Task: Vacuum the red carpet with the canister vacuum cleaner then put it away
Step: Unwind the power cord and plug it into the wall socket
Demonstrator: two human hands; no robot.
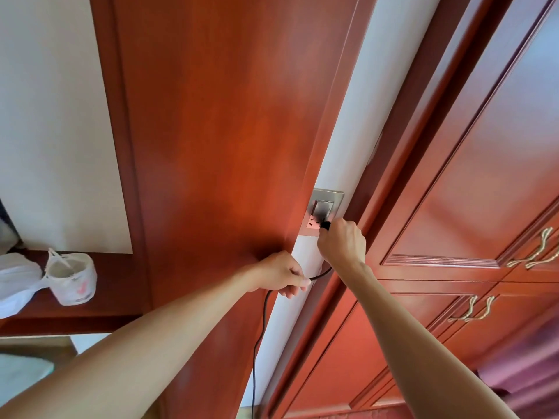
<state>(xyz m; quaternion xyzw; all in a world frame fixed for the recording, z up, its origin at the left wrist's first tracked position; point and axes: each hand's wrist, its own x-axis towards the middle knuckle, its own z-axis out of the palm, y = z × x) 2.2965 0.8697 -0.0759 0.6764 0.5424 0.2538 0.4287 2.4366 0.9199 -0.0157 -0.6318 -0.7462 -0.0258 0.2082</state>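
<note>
Right hand grips black plug at metal socket; left hand pinches thin black cord, glossy red wood panel

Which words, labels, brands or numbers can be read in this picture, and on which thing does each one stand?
No text can be read in this picture.
The small plastic bag: red print on its side, too blurred to read.
The wall socket: no lettering visible.
The black plug in the right hand and the cord in the left hand: no lettering visible.
</note>
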